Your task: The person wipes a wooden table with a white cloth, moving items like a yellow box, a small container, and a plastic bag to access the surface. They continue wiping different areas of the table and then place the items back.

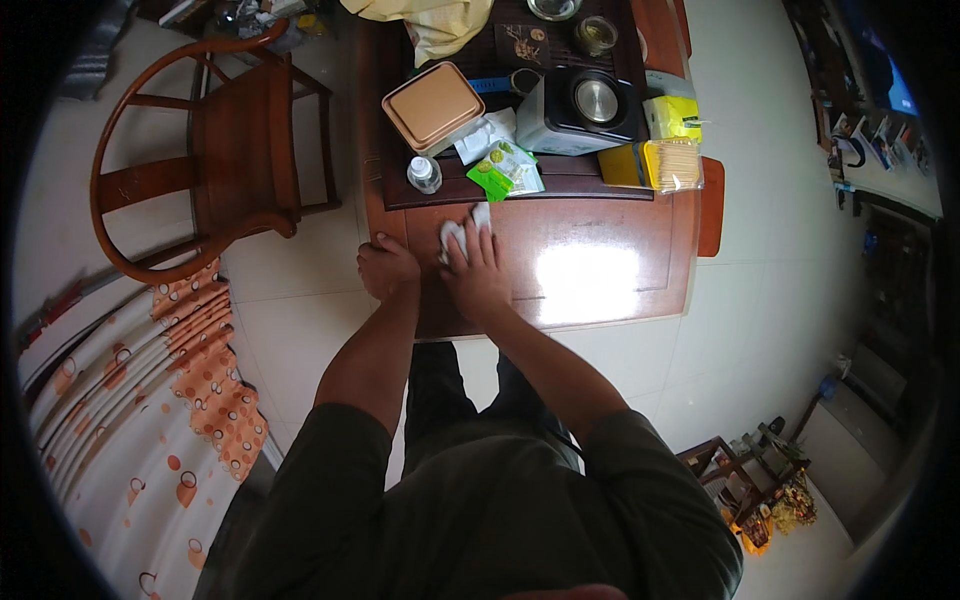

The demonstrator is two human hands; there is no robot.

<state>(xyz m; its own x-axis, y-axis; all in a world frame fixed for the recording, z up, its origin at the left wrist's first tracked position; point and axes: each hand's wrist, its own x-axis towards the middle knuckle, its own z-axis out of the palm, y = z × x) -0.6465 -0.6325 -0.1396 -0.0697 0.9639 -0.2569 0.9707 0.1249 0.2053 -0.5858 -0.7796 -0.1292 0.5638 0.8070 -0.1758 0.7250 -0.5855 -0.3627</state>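
My right hand (pixel 478 274) presses a crumpled white cloth or tissue (pixel 453 238) against the reddish-brown wooden table (pixel 517 225), near its left part. Its fingers lie spread over the white material. To the left, my left hand (pixel 387 266) rests at the table's left edge with curled fingers, and nothing shows in it. Just beyond the hands, on a dark wooden tray (pixel 585 187), stand a small clear bottle with a white cap (pixel 424 175) and a green and white packet (pixel 506 171). White tissue (pixel 484 136) lies behind the packet.
Farther back are a box with a tan lid (pixel 433 106), a black and silver appliance (pixel 577 112), a yellow container of thin wooden sticks (pixel 652 165), a glass jar (pixel 595 36) and a yellow cloth (pixel 442 22). A wooden armchair (pixel 240 142) stands left of the table.
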